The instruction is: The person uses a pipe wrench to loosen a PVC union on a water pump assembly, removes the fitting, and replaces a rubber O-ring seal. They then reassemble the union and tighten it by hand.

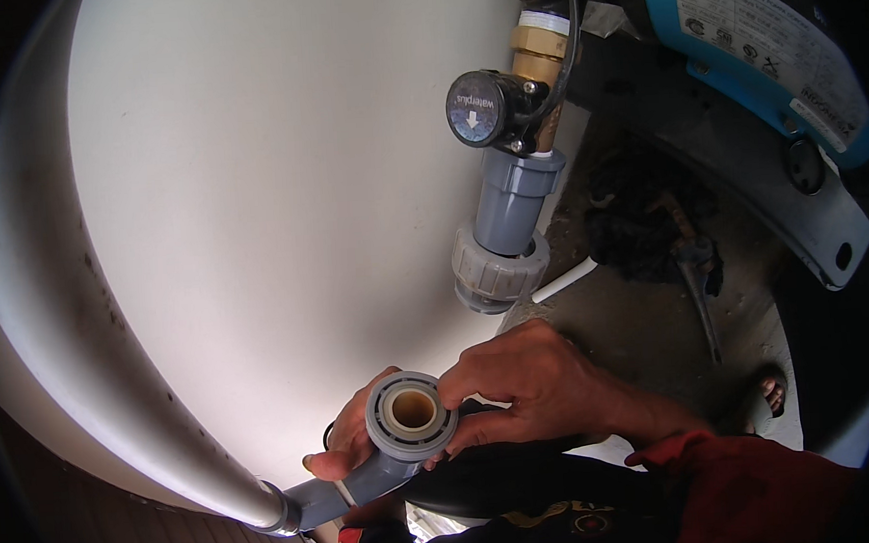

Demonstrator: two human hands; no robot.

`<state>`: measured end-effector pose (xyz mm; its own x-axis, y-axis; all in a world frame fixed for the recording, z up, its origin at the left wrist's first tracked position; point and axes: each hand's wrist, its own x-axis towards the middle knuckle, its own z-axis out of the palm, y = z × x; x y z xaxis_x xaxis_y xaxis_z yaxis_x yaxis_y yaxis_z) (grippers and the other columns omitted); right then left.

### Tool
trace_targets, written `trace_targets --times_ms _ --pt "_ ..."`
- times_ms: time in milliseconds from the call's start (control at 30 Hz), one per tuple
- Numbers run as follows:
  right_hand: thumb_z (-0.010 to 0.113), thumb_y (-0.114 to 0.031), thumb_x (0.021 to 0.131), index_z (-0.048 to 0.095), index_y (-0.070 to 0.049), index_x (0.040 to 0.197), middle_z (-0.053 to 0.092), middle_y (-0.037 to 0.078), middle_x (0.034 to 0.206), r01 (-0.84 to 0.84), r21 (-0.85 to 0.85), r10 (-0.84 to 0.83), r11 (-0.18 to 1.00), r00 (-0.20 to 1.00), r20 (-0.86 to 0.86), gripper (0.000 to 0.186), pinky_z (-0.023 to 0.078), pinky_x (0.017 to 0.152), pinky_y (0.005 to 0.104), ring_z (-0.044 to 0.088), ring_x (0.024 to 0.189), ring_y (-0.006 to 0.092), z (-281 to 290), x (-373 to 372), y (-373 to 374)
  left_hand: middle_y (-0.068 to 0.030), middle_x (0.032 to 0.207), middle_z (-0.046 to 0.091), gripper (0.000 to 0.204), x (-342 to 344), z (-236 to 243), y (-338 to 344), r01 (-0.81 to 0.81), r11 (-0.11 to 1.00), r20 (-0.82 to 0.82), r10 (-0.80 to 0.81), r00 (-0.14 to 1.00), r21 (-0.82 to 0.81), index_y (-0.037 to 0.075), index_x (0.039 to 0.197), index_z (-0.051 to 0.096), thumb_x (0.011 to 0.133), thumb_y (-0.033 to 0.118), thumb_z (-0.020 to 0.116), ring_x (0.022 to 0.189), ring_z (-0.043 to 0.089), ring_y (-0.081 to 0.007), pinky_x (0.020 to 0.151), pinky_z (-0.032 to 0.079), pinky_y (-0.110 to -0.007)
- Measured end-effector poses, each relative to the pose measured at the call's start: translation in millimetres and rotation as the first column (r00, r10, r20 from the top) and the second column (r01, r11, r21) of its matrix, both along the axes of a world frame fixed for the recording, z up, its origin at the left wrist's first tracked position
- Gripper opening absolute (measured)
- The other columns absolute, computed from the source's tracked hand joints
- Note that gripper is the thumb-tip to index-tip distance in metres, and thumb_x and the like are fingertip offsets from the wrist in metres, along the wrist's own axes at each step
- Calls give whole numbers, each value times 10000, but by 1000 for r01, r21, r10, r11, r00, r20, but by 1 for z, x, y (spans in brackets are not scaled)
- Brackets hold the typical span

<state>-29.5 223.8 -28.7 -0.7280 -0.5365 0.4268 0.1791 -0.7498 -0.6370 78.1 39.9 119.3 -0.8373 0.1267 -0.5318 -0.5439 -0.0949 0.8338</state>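
A grey plastic pipe elbow rises from the end of a long pale pipe. Its upper end carries a round union fitting whose ringed open mouth faces up. My left hand is wrapped round the fitting from behind and the left, its fingers partly hidden. From the right, my right hand pinches the fitting's rim with thumb and fingers. Above, apart from it, a grey union nut hangs on a grey pipe adapter.
A black flow switch and a brass fitting sit above the adapter. At the upper right is a blue-and-black water pump. A pipe wrench and a short white pipe lie on the floor beside a pale wall.
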Motion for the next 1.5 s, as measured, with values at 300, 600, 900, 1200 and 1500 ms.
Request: trace_targets --times_ms 300,600,900,1200,1500 --pt "844 -179 730 604 -97 947 674 43 747 -57 -44 56 997 998 -17 334 473 512 332 659 605 208 2 2 3 -186 843 637 1222 -10 7 11 40 999 78 -38 996 -23 -100 1190 459 523 917 575 664 654 -218 580 544 -285" --pt "801 -106 769 597 -105 1012 672 69 733 -187 0 187 982 982 -34 317 496 549 343 679 627 236 11 -3 17 -173 884 639 1255 -15 8 21 96 994 161 -86 983 -54 -102 1184 475 494 944 533 700 659 -205 611 546 -272" --pt "778 -36 786 680 -60 1005 566 37 592 -161 69 161 985 987 1 241 331 465 277 471 465 85 27 0 26 -160 925 641 1291 -15 12 27 148 986 233 -126 964 -78 -104 1178 491 465 972 491 735 664 -192 642 548 -258" --pt "767 -28 774 691 -75 1000 392 -23 539 -210 179 213 961 977 8 243 295 460 281 404 459 75 29 -5 41 -155 970 630 1321 -9 7 29 152 986 230 -134 964 -62 -96 1207 465 449 986 484 777 660 -182 669 549 -256" --pt "654 6 836 613 -73 1126 719 93 774 -221 85 226 972 973 -50 303 480 552 293 696 618 188 31 -6 48 -159 1021 604 1352 -2 5 30 154 988 229 -148 962 -7 -75 1282 386 451 983 520 826 645 -177 693 549 -268"
